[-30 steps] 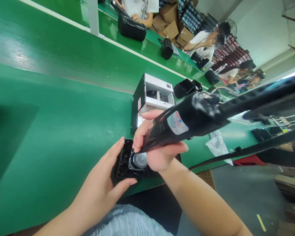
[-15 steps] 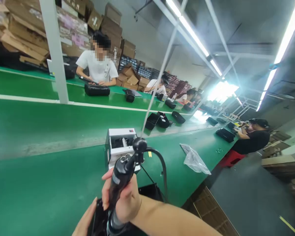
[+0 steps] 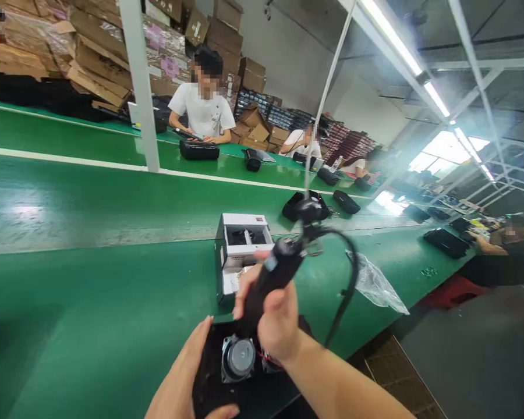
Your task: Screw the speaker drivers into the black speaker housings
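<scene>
My right hand (image 3: 274, 317) is wrapped round a black electric screwdriver (image 3: 276, 272), which hangs from a cable and points down at a black plastic housing (image 3: 220, 372) on the green bench. A round grey speaker driver (image 3: 239, 356) sits in that housing, just below the screwdriver's tip. My left hand (image 3: 181, 381) grips the housing's left edge, thumb under its near corner. A black cord (image 3: 344, 285) loops from the screwdriver's top down to the right.
A white box-shaped machine (image 3: 240, 247) stands just behind the housing. A crumpled clear plastic bag (image 3: 375, 284) lies to the right. Other black housings (image 3: 347, 202) rest further along the green bench (image 3: 91, 291). Several people sit working at the far side and right end, with stacked cardboard boxes (image 3: 87, 52) behind.
The view tipped up from the bench, then dropped partway back, so the housing and speaker show again. My right hand still holds the screwdriver, now tilted to the right.
</scene>
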`<action>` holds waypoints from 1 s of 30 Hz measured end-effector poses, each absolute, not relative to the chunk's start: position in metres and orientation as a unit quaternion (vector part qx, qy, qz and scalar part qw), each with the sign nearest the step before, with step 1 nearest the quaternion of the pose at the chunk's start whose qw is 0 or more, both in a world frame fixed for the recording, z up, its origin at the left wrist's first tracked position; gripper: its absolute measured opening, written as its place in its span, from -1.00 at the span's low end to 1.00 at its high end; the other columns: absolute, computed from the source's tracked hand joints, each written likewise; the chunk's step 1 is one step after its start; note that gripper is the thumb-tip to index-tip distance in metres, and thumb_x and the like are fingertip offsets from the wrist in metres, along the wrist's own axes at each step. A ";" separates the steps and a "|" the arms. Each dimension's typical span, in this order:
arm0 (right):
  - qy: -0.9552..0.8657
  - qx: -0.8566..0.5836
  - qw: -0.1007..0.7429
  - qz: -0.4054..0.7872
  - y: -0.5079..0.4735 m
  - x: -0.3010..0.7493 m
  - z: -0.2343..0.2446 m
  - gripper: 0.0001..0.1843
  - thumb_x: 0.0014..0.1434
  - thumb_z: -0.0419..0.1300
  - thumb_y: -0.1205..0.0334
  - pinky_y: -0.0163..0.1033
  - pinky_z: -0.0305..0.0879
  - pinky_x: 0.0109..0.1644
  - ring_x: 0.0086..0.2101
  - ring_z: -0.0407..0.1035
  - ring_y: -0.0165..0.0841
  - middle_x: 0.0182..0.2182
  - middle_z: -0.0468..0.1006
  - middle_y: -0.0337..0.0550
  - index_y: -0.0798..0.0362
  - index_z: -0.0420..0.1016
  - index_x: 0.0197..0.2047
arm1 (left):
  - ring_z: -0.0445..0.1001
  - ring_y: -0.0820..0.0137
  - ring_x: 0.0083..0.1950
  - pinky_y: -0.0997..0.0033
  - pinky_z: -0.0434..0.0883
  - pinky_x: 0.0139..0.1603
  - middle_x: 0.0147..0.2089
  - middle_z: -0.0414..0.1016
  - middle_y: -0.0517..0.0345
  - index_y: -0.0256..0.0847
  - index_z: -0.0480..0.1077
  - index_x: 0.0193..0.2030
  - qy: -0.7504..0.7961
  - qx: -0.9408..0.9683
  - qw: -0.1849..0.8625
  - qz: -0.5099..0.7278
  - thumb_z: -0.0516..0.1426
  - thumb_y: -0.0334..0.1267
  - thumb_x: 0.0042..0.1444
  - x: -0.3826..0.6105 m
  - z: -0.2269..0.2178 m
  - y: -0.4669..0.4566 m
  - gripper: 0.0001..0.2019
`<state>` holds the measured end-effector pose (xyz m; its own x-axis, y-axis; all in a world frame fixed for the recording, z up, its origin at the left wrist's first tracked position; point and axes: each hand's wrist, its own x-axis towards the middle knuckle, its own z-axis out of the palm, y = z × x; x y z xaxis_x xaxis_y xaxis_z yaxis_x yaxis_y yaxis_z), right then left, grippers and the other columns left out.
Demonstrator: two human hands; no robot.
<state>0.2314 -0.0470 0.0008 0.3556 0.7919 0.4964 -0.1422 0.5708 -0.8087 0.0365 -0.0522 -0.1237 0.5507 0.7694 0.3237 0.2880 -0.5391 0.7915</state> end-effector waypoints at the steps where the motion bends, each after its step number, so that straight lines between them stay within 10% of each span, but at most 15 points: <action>1: -0.463 -0.348 0.757 0.302 -0.048 0.240 0.015 -0.41 0.46 0.18 -0.37 -0.34 0.33 -0.51 -0.58 0.42 -0.45 -0.38 0.58 -0.34 -0.13 0.37 0.30 | 0.41 -0.18 0.58 -0.26 0.56 0.48 0.68 0.28 -0.06 0.22 -0.15 0.76 0.322 0.821 0.339 0.329 0.41 -0.31 0.15 0.035 -0.125 -0.053 0.18; 8: -0.474 -0.365 0.782 0.176 -0.033 0.280 0.089 -0.24 0.34 0.15 -0.58 -0.24 0.54 -0.43 -0.60 0.40 -0.39 -0.53 0.50 -0.39 -0.15 0.53 0.23 | 0.43 -0.19 0.56 -0.25 0.63 0.40 0.68 0.27 -0.10 0.14 -0.21 0.78 0.353 0.828 0.307 0.307 0.36 -0.14 0.29 0.039 -0.119 -0.054 0.09; 17: -0.539 -0.363 0.729 0.218 -0.004 0.282 0.046 -0.28 0.29 0.18 -0.60 -0.25 0.26 -0.61 -0.69 0.30 -0.39 -0.59 0.49 -0.36 -0.07 0.48 -0.02 | 0.39 -0.20 0.60 -0.26 0.62 0.42 0.69 0.24 -0.13 0.10 -0.19 0.78 0.341 0.823 0.309 0.332 0.35 -0.23 0.27 0.042 -0.123 -0.060 0.09; 30: -0.462 -0.374 0.769 0.233 -0.020 0.280 0.046 -0.24 0.35 0.10 -0.59 -0.25 0.26 -0.60 -0.67 0.31 -0.39 -0.55 0.47 -0.41 -0.13 0.49 0.21 | 0.19 -0.25 0.70 -0.43 0.46 0.53 0.73 0.08 -0.27 0.04 -0.16 0.76 0.340 0.815 0.320 0.343 0.32 -0.03 0.39 0.033 -0.103 -0.061 -0.01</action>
